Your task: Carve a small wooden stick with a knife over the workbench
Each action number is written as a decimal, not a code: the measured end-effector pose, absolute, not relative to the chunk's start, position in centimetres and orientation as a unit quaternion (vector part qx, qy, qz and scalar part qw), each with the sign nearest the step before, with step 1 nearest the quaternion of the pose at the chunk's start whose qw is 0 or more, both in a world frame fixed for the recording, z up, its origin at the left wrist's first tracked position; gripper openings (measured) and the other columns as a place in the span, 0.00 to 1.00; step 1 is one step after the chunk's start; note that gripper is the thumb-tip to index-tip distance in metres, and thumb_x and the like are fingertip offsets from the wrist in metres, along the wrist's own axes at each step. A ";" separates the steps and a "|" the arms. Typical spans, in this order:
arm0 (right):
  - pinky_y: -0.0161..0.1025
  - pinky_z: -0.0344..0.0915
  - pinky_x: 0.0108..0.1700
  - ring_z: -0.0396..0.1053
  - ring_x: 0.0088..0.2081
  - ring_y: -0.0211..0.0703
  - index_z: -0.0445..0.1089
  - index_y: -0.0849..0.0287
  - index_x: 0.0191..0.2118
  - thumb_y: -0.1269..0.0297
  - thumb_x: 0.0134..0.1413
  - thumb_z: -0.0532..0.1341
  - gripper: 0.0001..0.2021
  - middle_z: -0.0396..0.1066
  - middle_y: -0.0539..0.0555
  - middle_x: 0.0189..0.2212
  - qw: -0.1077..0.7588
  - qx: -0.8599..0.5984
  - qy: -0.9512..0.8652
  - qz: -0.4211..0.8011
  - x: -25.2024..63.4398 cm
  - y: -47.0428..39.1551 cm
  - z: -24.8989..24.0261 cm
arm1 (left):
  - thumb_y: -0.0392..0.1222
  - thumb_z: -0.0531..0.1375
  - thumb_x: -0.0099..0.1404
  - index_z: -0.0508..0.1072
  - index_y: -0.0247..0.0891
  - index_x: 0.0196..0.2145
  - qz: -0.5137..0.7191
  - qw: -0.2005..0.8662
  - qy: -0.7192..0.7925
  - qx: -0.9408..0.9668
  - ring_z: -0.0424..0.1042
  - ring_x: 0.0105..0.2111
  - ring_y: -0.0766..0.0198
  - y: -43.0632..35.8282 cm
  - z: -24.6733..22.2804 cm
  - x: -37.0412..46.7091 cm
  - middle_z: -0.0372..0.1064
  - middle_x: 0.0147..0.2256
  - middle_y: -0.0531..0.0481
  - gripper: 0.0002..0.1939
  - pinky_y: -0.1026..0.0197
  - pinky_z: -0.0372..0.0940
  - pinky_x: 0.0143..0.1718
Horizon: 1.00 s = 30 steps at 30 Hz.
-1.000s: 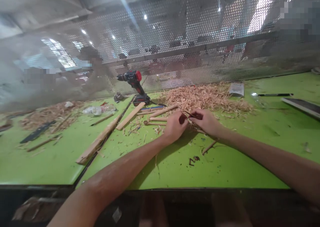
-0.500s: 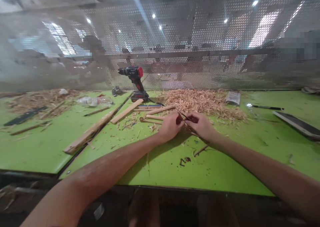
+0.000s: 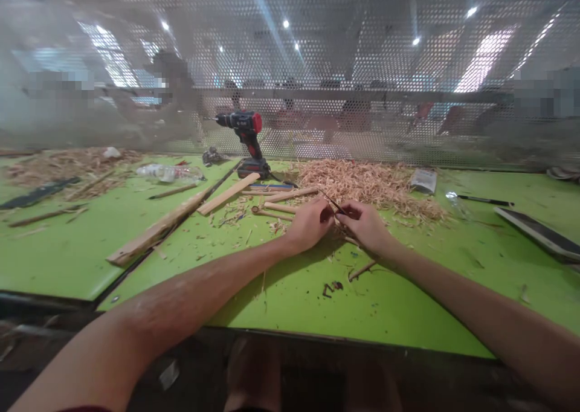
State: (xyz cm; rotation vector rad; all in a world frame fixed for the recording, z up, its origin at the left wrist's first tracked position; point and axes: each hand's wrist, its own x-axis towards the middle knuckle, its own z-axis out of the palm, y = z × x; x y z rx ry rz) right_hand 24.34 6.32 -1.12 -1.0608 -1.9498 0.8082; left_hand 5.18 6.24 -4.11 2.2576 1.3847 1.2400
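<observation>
Close together over the green table (image 3: pixel 290 303), my two hands work at its middle. Between the thumb and fingers of my right hand (image 3: pixel 369 226) is pinched a thin dark strip (image 3: pixel 332 202), whose free end slants up and left. My left hand (image 3: pixel 310 226) is closed just beside it, fingertips almost meeting the right ones. What the left fingers hold is hidden. Under the right wrist a short thin stick (image 3: pixel 362 270) pokes out, and small dark scraps (image 3: pixel 332 289) lie in front of the hands.
Behind my hands lies a heap of wood shavings (image 3: pixel 357 182). A cordless drill (image 3: pixel 247 137) stands at the back, near wooden strips (image 3: pixel 231 193). Left are a long wooden board (image 3: pixel 158 231) and a plastic bottle (image 3: pixel 170 173); right, a pen (image 3: pixel 484 200) and a flat dark-faced device (image 3: pixel 539 231).
The view has shifted slightly. Both hands stay in nearly the same place, and the dark strip's free end now stands out a bit straighter above the fingers.
</observation>
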 end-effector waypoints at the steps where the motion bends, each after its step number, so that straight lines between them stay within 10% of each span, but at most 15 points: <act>1: 0.56 0.78 0.47 0.78 0.39 0.55 0.80 0.52 0.36 0.54 0.66 0.70 0.10 0.84 0.59 0.39 0.378 -0.417 -0.764 0.315 24.3 6.3 -1.1 | 0.28 0.64 0.68 0.72 0.39 0.32 0.422 0.107 0.472 0.766 0.74 0.37 0.57 6.2 -4.1 5.2 0.76 0.35 0.48 0.10 0.56 0.69 0.42; 30: 0.62 0.78 0.52 0.81 0.43 0.59 0.83 0.52 0.38 0.58 0.67 0.70 0.07 0.85 0.60 0.42 0.383 -0.417 -0.759 0.322 24.1 5.5 -1.0 | 0.27 0.66 0.67 0.76 0.38 0.35 0.410 0.105 0.505 0.752 0.76 0.40 0.54 6.2 -4.3 5.2 0.78 0.37 0.47 0.07 0.53 0.71 0.46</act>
